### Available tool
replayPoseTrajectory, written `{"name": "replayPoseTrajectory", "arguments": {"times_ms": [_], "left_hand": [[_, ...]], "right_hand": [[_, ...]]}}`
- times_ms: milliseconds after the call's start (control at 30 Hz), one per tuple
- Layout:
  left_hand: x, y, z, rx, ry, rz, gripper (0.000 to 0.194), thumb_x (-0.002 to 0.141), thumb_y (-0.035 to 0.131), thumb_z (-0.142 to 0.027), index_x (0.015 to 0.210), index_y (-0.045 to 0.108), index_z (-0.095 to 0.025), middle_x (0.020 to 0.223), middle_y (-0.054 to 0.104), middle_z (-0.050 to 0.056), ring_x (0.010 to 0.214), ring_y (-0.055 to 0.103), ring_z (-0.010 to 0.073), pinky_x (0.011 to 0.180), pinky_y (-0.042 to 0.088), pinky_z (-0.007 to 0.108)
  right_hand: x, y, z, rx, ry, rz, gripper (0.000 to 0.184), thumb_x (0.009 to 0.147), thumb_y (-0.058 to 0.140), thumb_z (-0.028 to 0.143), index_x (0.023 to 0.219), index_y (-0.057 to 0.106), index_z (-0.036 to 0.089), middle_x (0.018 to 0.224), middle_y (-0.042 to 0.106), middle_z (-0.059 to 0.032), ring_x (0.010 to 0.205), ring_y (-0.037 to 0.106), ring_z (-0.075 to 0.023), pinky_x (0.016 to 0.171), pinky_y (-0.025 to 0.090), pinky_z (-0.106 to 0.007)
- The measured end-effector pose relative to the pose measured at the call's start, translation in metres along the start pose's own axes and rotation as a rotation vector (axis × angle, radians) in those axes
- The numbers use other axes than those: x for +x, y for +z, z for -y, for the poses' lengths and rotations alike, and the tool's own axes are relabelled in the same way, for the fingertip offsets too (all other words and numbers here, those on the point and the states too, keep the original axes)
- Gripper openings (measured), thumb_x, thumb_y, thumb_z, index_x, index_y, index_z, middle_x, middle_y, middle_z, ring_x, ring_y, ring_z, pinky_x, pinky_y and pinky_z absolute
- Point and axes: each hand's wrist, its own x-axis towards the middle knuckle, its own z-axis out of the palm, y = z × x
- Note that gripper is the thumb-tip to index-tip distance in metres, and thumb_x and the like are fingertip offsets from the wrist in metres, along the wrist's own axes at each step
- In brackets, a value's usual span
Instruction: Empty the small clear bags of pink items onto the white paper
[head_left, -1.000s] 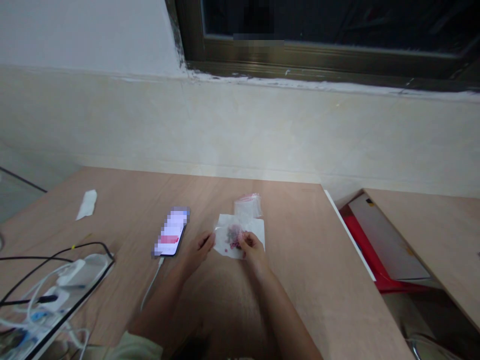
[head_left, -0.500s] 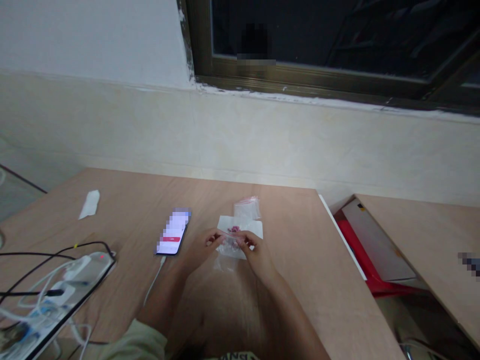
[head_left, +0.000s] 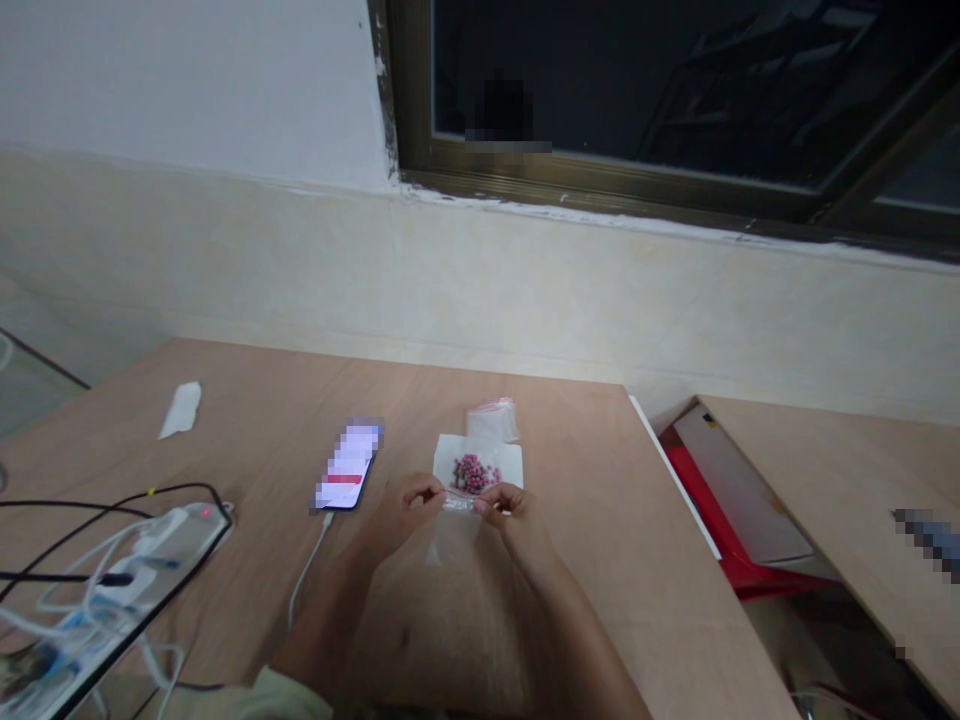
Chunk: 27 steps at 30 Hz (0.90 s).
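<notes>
Both my left hand (head_left: 411,507) and my right hand (head_left: 510,510) pinch the red-lined top edge of a clear zip bag (head_left: 453,535), which hangs toward me over the table. Just beyond the fingers, a small heap of pink-red beads (head_left: 474,474) lies on a white paper sheet (head_left: 504,462). The bag's lower end rests near the sheet's front edge. I cannot tell whether any beads are inside it. A second small clear zip bag (head_left: 493,421) lies at the paper's far edge.
The light wooden table (head_left: 577,500) ends at a white edge on the right, above a red object (head_left: 712,505). On it lie a phone (head_left: 346,466) with a white cable (head_left: 307,570), a white tissue (head_left: 181,410), and a power strip (head_left: 169,540) with tangled cords.
The hands have moved apart sideways and drawn the bag's top edge taut. They no longer cover the beads, which now show fully on the paper.
</notes>
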Motion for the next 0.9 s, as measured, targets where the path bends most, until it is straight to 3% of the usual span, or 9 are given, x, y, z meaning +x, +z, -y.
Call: {"name": "replayPoseTrajectory", "arguments": {"times_ms": [167,367,633,767,900], "left_hand": [[-0.003,0.009,-0.003,-0.022,-0.038,0.027,0.021,0.076,0.046,-0.029,0.065,0.058,-0.016,0.063,0.057,0.0,0.065,0.052,0.015,0.059,0.041,0.024],[0.007,0.012,-0.009,-0.027,-0.019,0.089,0.023,0.076,0.048,-0.033,0.065,0.059,-0.016,0.063,0.057,0.001,0.066,0.052,0.0147,0.058,0.04,0.022],[0.024,0.003,0.019,-0.069,-0.025,0.117,0.025,0.078,0.047,-0.035,0.071,0.061,-0.015,0.07,0.06,0.001,0.07,0.054,0.0148,0.064,0.042,0.024],[0.023,0.0,0.024,-0.004,-0.014,0.07,0.024,0.077,0.049,-0.034,0.068,0.06,-0.016,0.068,0.059,0.001,0.069,0.053,0.015,0.063,0.041,0.024],[0.023,-0.001,0.021,-0.034,-0.053,0.014,0.026,0.078,0.047,-0.037,0.074,0.06,-0.016,0.072,0.061,0.003,0.072,0.055,0.0166,0.065,0.043,0.026]], "right_hand": [[-0.002,0.006,0.001,0.068,0.021,0.104,0.026,0.065,0.062,0.042,0.065,0.061,0.016,0.064,0.06,-0.0012,0.061,0.051,-0.0139,0.059,0.039,-0.024],[0.004,0.015,0.006,0.025,0.004,-0.021,0.025,0.062,0.065,0.04,0.058,0.063,0.016,0.057,0.06,-0.0012,0.057,0.051,-0.0137,0.059,0.039,-0.026],[0.019,0.006,0.005,0.23,0.072,-0.004,0.032,0.057,0.068,0.046,0.053,0.056,0.016,0.052,0.055,0.001,0.05,0.046,-0.0102,0.051,0.035,-0.023],[0.02,0.006,0.005,0.183,0.064,-0.005,0.033,0.057,0.067,0.047,0.053,0.053,0.017,0.05,0.052,0.0023,0.048,0.043,-0.0093,0.05,0.033,-0.022],[0.013,0.013,-0.01,0.136,0.064,0.012,0.034,0.061,0.064,0.049,0.059,0.056,0.016,0.055,0.056,0.0006,0.051,0.046,-0.0107,0.051,0.035,-0.023]]}}
